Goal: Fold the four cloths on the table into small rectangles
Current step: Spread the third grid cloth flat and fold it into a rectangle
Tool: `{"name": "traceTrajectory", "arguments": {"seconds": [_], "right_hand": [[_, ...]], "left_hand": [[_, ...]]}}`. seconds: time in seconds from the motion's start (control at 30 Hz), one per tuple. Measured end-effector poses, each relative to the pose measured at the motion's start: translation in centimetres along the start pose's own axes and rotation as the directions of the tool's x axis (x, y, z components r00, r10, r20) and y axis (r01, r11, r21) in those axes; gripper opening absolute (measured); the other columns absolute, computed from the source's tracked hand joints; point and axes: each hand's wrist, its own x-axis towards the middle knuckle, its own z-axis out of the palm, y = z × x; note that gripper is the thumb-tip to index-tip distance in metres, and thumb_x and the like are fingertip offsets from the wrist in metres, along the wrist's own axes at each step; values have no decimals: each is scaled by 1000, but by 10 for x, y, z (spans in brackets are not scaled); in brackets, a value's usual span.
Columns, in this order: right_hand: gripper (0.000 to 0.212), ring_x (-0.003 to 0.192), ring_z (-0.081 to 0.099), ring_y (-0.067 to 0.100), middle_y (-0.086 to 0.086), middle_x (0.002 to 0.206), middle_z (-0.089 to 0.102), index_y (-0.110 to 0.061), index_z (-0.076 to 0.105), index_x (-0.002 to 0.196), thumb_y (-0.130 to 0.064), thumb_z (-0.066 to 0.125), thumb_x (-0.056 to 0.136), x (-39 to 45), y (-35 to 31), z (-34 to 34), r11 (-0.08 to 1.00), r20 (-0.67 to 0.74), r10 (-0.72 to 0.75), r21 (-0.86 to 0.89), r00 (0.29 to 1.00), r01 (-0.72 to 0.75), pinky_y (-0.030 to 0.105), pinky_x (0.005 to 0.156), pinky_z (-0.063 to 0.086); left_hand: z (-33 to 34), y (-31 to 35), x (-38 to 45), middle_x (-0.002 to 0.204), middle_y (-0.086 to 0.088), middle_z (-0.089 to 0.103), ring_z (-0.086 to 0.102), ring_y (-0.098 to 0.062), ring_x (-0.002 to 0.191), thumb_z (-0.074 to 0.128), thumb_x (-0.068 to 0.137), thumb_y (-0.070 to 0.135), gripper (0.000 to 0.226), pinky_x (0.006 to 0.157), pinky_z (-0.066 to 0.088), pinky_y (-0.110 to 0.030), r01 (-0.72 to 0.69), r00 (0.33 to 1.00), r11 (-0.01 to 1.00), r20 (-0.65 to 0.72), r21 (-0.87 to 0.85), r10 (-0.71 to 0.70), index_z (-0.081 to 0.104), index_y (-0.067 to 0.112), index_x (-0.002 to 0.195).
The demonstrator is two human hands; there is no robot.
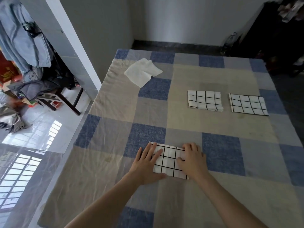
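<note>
Folded grid cloth under both hands; three other cloths on checked table

Near edge, 6 o'clock: grid cloth (169, 160), folded rectangle, pressed flat by left hand (148, 163) on its left edge and right hand (191, 160) on its right, palms down, fingers spread. At 2 o'clock: two folded grid cloths (204, 100) (248, 104) side by side, apart. At 11 o'clock: plain white cloth (142, 71), unfolded, rumpled. Table (222, 155) covered in blue, grey and beige checks.

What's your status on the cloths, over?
Both hands, left hand and right hand, flat on third grid cloth. Two grid cloths folded. White cloth unfolded. Nothing in the way.
</note>
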Motion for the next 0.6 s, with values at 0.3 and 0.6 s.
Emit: {"name": "traceTrajectory", "arguments": {"seconds": [0.3,0.6], "right_hand": [[41,86,58,19,3,98,61,-12,52,104,-27,76,74,34,-6,-29,890,309,122,386,943,-241,29,64,45],[16,90,69,18,1,93,73,-14,70,96,-18,72,81,-1,6,-16,684,260,127,676,957,-274,36,84,55]], "left_hand": [[-11,5,2,157,-1,-31,-31,-22,142,31,81,82,100,118,-10,-50,19,994,998,106,56,-25,-12,27,153],[-16,5,-5,162,6,-5,-11,-17,148,51,93,45,69,121,0,-45,35,993,968,-104,-248,-63,12,35,150]]}}
